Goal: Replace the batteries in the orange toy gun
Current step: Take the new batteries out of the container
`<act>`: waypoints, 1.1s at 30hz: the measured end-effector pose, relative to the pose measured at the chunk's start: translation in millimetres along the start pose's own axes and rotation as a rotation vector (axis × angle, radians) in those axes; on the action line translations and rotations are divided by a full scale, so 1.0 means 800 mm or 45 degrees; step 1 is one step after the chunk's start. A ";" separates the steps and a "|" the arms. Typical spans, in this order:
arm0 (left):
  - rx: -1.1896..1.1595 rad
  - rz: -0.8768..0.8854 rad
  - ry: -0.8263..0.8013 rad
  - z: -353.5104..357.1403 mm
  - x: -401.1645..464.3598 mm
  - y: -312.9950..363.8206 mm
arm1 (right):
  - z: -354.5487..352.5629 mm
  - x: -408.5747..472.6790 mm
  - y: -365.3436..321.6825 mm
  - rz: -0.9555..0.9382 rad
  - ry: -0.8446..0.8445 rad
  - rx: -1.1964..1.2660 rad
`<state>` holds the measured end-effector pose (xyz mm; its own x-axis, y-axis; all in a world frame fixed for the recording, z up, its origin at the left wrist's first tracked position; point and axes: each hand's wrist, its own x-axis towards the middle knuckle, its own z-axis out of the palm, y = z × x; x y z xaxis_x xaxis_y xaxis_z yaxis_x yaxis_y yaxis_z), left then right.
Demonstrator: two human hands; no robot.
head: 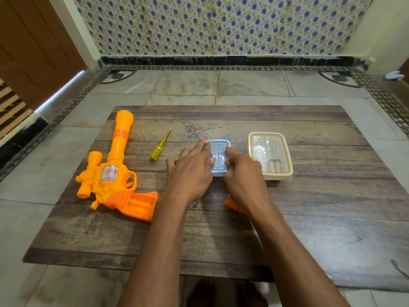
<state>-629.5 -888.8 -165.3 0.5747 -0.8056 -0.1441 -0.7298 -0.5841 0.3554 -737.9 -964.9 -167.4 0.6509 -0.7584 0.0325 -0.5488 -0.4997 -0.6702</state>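
Bare feet [225, 293] show dimly at the bottom edge, blurred and half under the wooden board [309, 229]. Two forearms reach up over it. Both hands are on one small blue lidded box [219, 151] mid-board: the left hand [190, 171] lies over its left side, fingers fairly straight, fingertips on the lid; the right hand [243, 171] has its fingers curled at the right rim, gripping the edge, it seems, though the fingertips are hidden. What sits in that box is hard to read through the lid.

One cream box [271, 156] stands just to the right, apart from the blue one; inside, two small cylinders, possibly batteries, too hazy to be sure. An orange piece [232, 204] peeks out beneath the right wrist, mostly covered.

One orange toy gun [115, 171] lies on the board's left side, barrel pointing away, its grip cavity open and showing bare slots. One yellow-handled screwdriver [160, 145] lies between gun and blue box, touching neither.

Board on a grey tiled floor [188, 87] with a patterned border; flowered blue wall covering [221, 25] behind; brown door [37, 45] at left.
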 end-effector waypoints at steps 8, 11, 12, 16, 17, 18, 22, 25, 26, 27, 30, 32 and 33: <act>-0.145 0.058 -0.046 0.002 0.003 -0.012 | 0.001 0.003 0.000 0.033 -0.035 -0.030; -0.336 0.093 -0.062 0.006 0.007 -0.021 | 0.004 0.006 0.001 0.013 -0.045 -0.036; -0.378 0.101 -0.067 0.007 0.009 -0.023 | 0.004 0.006 0.002 0.021 -0.053 -0.038; -0.339 0.100 -0.057 0.009 0.006 -0.022 | 0.001 0.008 0.005 0.014 -0.068 -0.031; -0.314 0.096 -0.054 0.009 0.004 -0.020 | 0.000 0.007 0.005 0.013 -0.070 -0.028; -0.293 0.093 -0.052 0.009 0.003 -0.018 | 0.002 0.007 0.005 0.011 -0.071 -0.008; -0.241 0.097 -0.055 0.009 0.001 -0.015 | 0.005 0.008 0.008 0.004 -0.101 0.019; -0.303 0.109 -0.006 0.012 0.002 -0.016 | 0.005 0.009 0.010 -0.011 -0.084 0.030; -0.355 0.118 0.022 0.014 0.002 -0.017 | 0.006 0.008 0.008 -0.013 -0.064 0.044; -0.402 0.128 0.047 0.017 0.003 -0.017 | 0.006 0.006 0.006 -0.010 -0.041 0.061; -0.429 0.144 0.089 0.023 0.009 -0.016 | 0.005 0.003 0.002 0.029 0.035 0.069; -0.417 0.140 0.104 0.027 0.015 -0.012 | 0.003 0.002 -0.001 0.026 0.123 0.055; -0.405 0.139 0.113 0.028 0.017 -0.012 | 0.002 0.002 -0.004 0.001 0.159 0.051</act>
<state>-623.2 -896.4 -191.6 0.5395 -0.8419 -0.0134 -0.6447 -0.4232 0.6366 -734.5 -963.7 -166.5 0.5784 -0.8065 0.1223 -0.5262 -0.4835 -0.6995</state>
